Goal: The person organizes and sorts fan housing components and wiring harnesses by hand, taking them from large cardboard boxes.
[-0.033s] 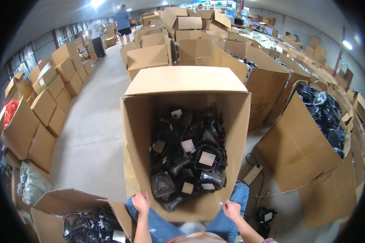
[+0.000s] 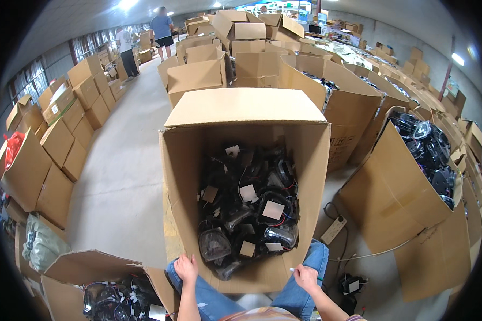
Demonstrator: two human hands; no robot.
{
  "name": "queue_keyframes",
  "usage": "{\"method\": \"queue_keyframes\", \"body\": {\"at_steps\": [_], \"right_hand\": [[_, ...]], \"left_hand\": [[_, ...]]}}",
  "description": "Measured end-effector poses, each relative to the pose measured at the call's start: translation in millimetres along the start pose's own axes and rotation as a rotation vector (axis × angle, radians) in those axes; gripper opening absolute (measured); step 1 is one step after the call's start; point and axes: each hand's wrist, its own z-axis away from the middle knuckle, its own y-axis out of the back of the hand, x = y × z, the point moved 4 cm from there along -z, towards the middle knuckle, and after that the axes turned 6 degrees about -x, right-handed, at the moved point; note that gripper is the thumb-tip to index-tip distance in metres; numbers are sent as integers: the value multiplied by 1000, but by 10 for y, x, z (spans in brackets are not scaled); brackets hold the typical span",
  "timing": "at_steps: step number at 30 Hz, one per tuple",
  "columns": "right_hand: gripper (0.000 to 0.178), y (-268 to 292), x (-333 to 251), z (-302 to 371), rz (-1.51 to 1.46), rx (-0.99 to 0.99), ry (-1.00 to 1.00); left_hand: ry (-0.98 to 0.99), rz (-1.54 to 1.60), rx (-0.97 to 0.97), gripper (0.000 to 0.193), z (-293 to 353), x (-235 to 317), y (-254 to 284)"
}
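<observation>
Nothing visibly shifts since earlier: knees (image 2: 318,257) perhaps brace the carton (image 2: 246,107); left hand (image 2: 186,268), grip unclear, beside it; right hand (image 2: 306,277) pinches a white-tipped item (image 2: 292,269).

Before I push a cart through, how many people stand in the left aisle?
2: a blue-shirted person, far off; a light-topped person, to their left. Others may be hidden.
</observation>
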Motion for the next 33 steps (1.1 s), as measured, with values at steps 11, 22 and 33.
{"method": "queue_keyframes", "body": {"at_steps": [11,22,33], "right_hand": [[10,-20,18,-17,-1,7,-16],[12,53,-39,-6,-34,16,-9],[12,20,-23,-8,-29,23,-18]], "left_hand": [[11,2,-2,27,-5,42,32],[18,31,-4,25,7,19,20],[1,7,25,25,1,6,-3]]}}
